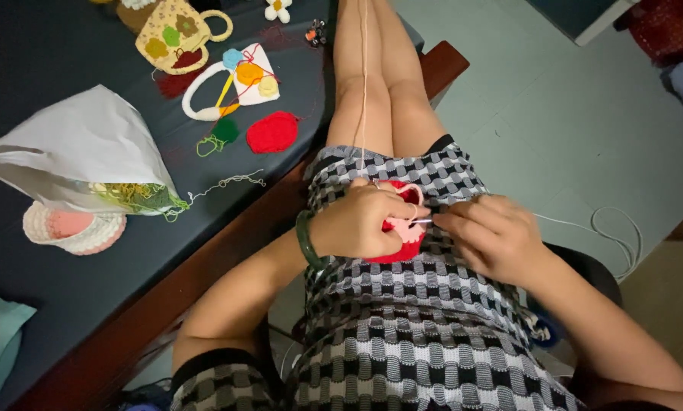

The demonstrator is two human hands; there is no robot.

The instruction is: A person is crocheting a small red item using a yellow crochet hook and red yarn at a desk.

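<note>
Centre of frame, over the lap: left hand (357, 222) is curled closed around a red crochet piece (399, 228), soft, looped texture, rounded shape with a pale pink edge showing at its right side. Right hand (492, 234) has fingers pinched shut on a thin metal crochet hook (423, 221), whose tip meets the piece between the two hands. A pale pink yarn strand (363, 84) runs straight up from the piece along the legs to the top of the frame. The left wrist carries a smooth dark green bangle (306, 240). Clothing beneath is a black, white and grey checked knit.

Left half of frame: dark table (68, 61) with a reddish wooden edge. On it, a crinkled white plastic bag (83, 148), mouth facing right, with tangled yellow-green yarn (140, 196) spilling out. Just below the bag, a round crocheted basket (74, 228), cream rim, pink inside; contents not discernible. Upper centre-left: a flat red crochet circle (272, 132), a small green round (224, 130), and a yellow crocheted bag with flower patches (176, 34).
</note>
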